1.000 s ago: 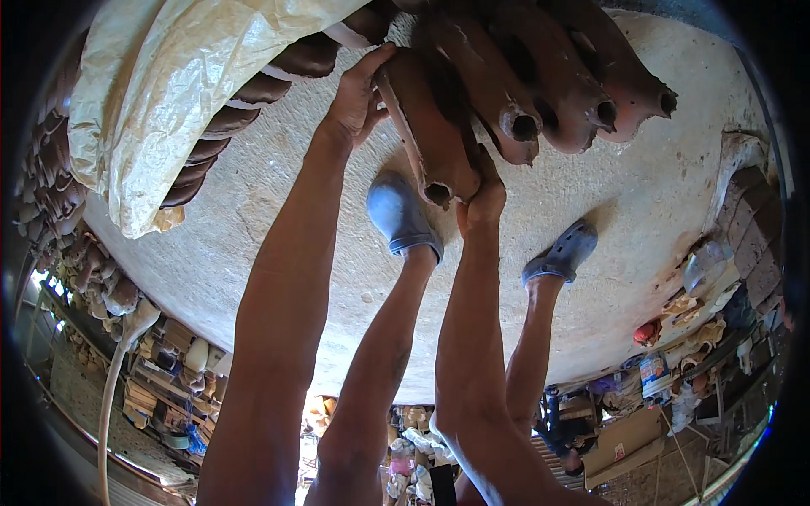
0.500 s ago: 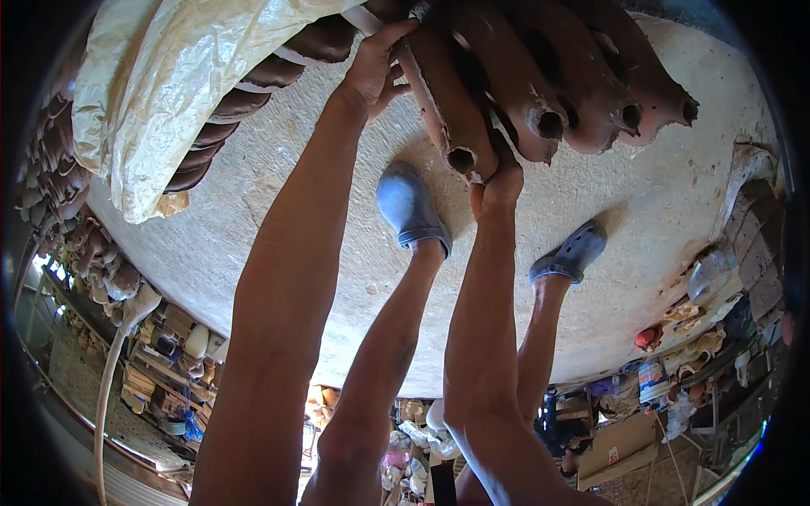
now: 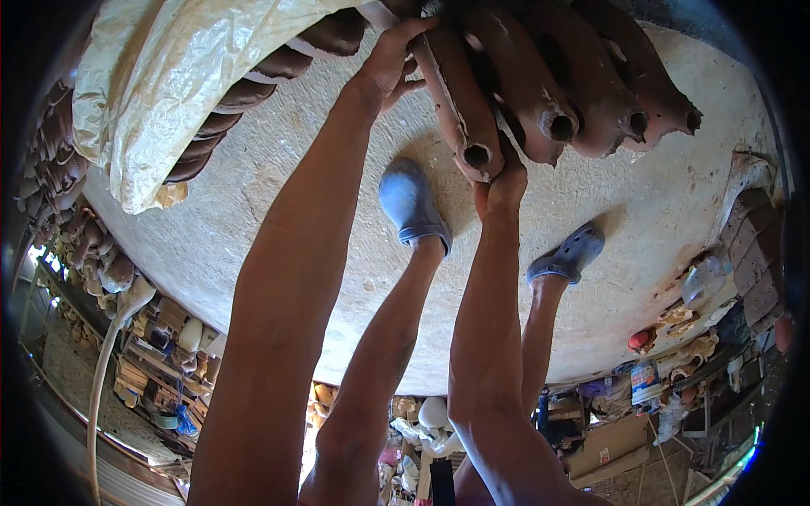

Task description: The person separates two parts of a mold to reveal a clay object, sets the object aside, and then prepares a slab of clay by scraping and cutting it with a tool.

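A brown, raw-looking hollow clay piece (image 3: 460, 97), tube-shaped with a round hole at its near end, is between my two hands. My left hand (image 3: 388, 69) grips its far left side, thumb along the top and other fingers spread below. Cupped under its near end is my right hand (image 3: 508, 181), fingers partly hidden behind the clay. Immediately to the right, a similar clay piece (image 3: 527, 80) stands in a row with further clay tubes (image 3: 591, 84). Their far ends run out of view at the top.
A yellowish plastic sheet (image 3: 194, 76) covers a stack of dark curved clay pieces (image 3: 240, 95) at the upper left. My blue clogs (image 3: 409, 198) stand on the concrete floor (image 3: 253, 219). Grey blocks (image 3: 755, 244) lie along the right; shelves and clutter line the near edge.
The clay piece in my hands has shifted slightly right, closer to the neighbouring tube. Both hands have moved with it, and the view has shifted a little.
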### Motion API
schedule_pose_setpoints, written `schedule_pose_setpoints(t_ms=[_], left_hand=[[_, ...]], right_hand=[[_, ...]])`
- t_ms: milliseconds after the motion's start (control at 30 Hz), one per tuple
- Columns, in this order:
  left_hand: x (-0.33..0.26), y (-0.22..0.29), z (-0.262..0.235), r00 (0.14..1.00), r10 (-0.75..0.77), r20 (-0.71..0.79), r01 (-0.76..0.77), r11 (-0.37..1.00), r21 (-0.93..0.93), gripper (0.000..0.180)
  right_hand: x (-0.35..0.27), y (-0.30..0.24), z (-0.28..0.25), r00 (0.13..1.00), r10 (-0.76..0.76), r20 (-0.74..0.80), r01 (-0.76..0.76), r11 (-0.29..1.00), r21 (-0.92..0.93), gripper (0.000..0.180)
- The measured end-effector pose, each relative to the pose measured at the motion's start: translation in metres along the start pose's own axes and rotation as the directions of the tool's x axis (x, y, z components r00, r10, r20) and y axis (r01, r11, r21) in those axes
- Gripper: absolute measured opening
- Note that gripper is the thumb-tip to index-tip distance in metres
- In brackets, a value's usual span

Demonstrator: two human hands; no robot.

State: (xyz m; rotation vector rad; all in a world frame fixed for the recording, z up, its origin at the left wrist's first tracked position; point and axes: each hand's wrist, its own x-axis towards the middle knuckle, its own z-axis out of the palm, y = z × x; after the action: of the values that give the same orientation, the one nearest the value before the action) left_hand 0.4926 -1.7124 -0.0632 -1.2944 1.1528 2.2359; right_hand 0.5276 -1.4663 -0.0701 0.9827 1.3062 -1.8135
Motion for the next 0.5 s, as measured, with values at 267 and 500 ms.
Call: schedule_pose_setpoints(t_ms=[267,500], left_hand=[[0.000,0.007,0.006,0.999,-0.047,-0.024,0.048,0.999,0.027,0.066],[-0.028,-0.013,0.012,0.968,0.162,-0.193,-0.198,0.963,-0.183,0.055]], right_hand=[[0.000,-0.005,-0.007,0.996,0.056,0.074,-0.050,0.996,-0.073,0.057],[-0.042,-0.028,0.003,0.985,0.106,-0.133,-0.140,0.947,-0.289,0.060]])
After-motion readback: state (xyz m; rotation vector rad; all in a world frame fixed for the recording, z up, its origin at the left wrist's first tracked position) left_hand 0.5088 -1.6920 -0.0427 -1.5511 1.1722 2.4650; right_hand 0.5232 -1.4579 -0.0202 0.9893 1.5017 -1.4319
